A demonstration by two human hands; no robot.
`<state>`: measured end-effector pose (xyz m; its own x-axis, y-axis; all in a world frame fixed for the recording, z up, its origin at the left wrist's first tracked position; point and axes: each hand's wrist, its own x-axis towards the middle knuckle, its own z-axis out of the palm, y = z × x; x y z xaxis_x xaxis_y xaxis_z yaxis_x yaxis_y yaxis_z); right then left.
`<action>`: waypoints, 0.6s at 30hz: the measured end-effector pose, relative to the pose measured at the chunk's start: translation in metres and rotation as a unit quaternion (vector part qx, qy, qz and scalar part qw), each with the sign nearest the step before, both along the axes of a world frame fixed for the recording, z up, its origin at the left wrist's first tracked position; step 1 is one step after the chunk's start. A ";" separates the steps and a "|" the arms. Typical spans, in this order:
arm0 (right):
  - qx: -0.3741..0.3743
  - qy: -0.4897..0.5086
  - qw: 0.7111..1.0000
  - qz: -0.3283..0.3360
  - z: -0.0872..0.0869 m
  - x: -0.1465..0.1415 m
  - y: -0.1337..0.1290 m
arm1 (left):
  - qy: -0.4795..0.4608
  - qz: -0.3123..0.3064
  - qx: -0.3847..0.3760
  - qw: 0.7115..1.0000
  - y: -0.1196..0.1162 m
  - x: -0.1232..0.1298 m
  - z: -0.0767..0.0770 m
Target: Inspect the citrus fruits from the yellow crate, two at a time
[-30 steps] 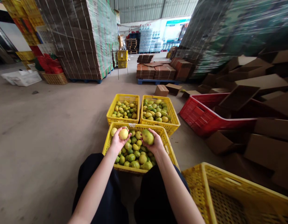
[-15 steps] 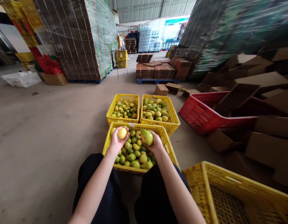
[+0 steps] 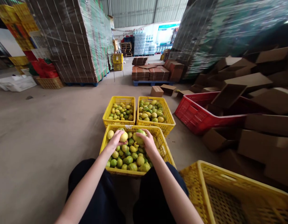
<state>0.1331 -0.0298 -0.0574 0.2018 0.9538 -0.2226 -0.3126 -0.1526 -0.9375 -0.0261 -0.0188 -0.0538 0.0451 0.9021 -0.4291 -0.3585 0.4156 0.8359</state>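
A yellow lemon [image 3: 123,137] rests in the fingers of my left hand [image 3: 115,140], over the left part of the near yellow crate [image 3: 167,149]. My right hand [image 3: 148,142] is wrapped over a larger green-yellow lemon [image 3: 139,138] at the crate's far side, its fingers covering part of the fruit. Beneath both hands lie several green and yellow lemons [image 3: 128,160] filling the crate. One pale yellow lemon [image 3: 110,134] sits in the far left corner, beside my left hand.
Two more yellow crates of fruit, a left one [image 3: 104,116] and a right one [image 3: 170,121], adjoin the near crate's far side. A yellow crate [image 3: 202,186] stands at my right. Beyond it are a red crate [image 3: 192,115] and piled cardboard boxes [image 3: 258,146].
My right hand has turned palm-down over the larger lemon and moved slightly left and lower. My left hand has tipped inward with its lemon. The view has shifted a little.
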 end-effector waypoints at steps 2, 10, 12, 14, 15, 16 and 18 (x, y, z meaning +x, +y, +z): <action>0.090 -0.152 0.984 -0.025 -0.003 -0.001 -0.001 | 0.084 -0.019 0.066 0.994 0.002 0.002 0.001; 0.306 -0.565 0.759 0.100 -0.009 0.004 -0.004 | 0.212 -0.002 0.243 0.947 -0.002 0.008 -0.009; 0.319 -0.598 0.724 0.125 -0.010 0.005 -0.003 | 0.225 -0.002 0.253 0.941 -0.003 0.006 -0.008; 0.328 -0.623 0.696 0.142 -0.011 0.006 -0.002 | 0.250 -0.001 0.269 0.930 -0.003 0.003 -0.006; 0.332 -0.633 0.684 0.148 -0.011 0.006 -0.002 | 0.265 0.002 0.278 0.923 -0.004 0.002 -0.004; 0.334 -0.642 0.673 0.152 -0.011 0.007 -0.002 | 0.280 0.005 0.286 0.917 -0.004 0.000 -0.002; 0.340 -0.655 0.657 0.157 -0.011 0.007 -0.001 | 0.303 0.012 0.296 0.906 -0.003 -0.002 0.000</action>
<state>0.1403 -0.0309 -0.0688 -0.4343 0.7836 0.4442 0.7766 0.5756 -0.2561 -0.0283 -0.0222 -0.0537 -0.0589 0.9799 0.1907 0.2368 -0.1719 0.9562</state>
